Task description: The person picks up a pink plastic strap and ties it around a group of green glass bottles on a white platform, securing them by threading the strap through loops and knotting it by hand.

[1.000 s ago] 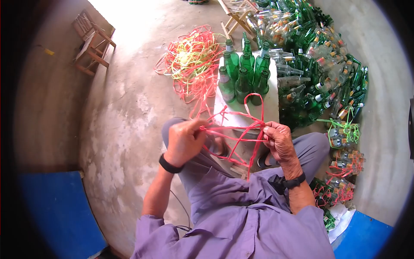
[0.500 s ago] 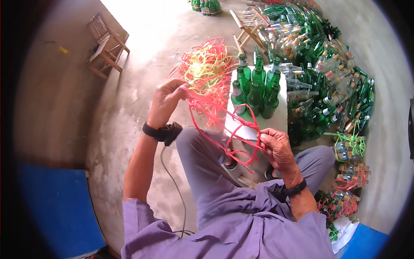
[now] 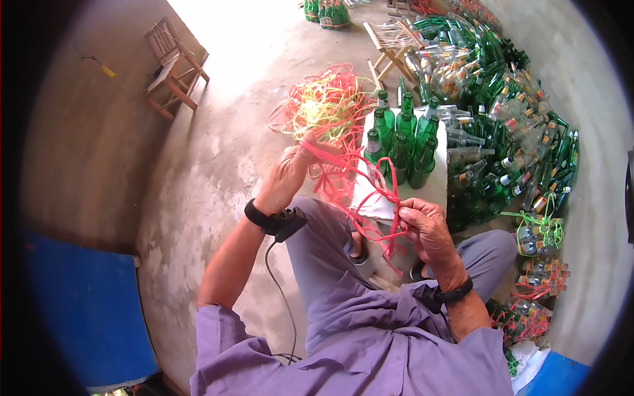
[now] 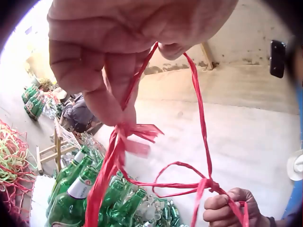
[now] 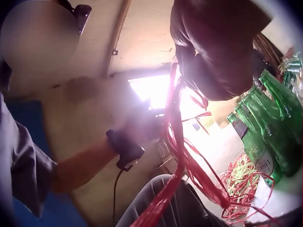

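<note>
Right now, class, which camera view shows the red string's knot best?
Left wrist view: the knot hangs large just below the left hand. Head view shows the red string only as thin strands; right wrist view, backlit ones.

Red twine (image 3: pixel 343 181), knotted into loops; stretches between left hand (image 3: pixel 290 175) and right hand (image 3: pixel 422 224), dangles loose below.

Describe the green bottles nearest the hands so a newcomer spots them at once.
A big bottle heap lines the right wall. Left of it stands a white block. The green bottles stand upright on it in a tight cluster; the heap's lie jumbled.
</note>
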`<state>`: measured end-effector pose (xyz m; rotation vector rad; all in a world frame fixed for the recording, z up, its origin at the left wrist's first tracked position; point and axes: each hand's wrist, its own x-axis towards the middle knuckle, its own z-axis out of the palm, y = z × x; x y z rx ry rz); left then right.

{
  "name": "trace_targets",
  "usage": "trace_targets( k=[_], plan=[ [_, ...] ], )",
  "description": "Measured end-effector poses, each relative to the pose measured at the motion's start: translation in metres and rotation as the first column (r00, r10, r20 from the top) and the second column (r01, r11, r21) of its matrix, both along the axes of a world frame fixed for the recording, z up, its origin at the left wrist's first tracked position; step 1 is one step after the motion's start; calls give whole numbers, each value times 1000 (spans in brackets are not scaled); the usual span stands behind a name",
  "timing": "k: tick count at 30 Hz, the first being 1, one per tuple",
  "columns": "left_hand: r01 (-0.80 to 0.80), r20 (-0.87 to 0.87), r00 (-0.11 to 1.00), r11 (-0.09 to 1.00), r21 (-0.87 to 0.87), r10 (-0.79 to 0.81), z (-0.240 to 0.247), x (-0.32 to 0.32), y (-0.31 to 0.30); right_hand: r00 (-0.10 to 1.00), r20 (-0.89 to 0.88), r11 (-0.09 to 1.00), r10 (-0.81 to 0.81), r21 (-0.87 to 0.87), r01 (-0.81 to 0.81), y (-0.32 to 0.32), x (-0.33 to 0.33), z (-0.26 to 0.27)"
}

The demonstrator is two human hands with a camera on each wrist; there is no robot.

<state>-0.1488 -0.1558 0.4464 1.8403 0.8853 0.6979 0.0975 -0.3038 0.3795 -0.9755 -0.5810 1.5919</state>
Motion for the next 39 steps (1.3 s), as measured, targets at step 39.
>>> trace_targets(
  k=[39],
  plan=[
    [78,-450,890,949,306,72,-11,-12,-3,808,-578,908,-120,264,324,-39,118,34]
  ],
)
